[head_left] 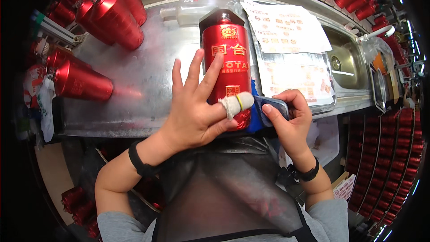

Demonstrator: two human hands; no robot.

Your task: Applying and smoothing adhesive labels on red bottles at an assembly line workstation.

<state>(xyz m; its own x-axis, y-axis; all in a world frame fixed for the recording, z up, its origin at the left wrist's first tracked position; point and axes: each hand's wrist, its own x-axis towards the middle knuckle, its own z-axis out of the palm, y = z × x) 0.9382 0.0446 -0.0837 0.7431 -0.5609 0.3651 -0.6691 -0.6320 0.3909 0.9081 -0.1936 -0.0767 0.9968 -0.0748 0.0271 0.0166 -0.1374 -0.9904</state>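
A shiny red bottle (226,74) with gold lettering lies on its back in a dark holder (203,23), its neck pointing away from me. My left hand (192,107) is over the bottle's lower left side with the fingers spread. One finger wears a whitish cloth cover (237,104) with a yellow band, and its tip rests on or just above the bottle's lower front. Beside the bottle's lower right, my right hand (293,118) pinches a flat, dark grey-blue pad (274,107) between thumb and fingers. Blue material (254,118) shows between the pad and the bottle.
Printed transfer sheets (289,29) lie on a tray right of the bottle, with a metal sink (342,62) beyond. More red bottles (83,80) lie at the left of the metal bench (165,71). A clear container (192,11) sits behind; racks of red bottles (389,161) stand at right.
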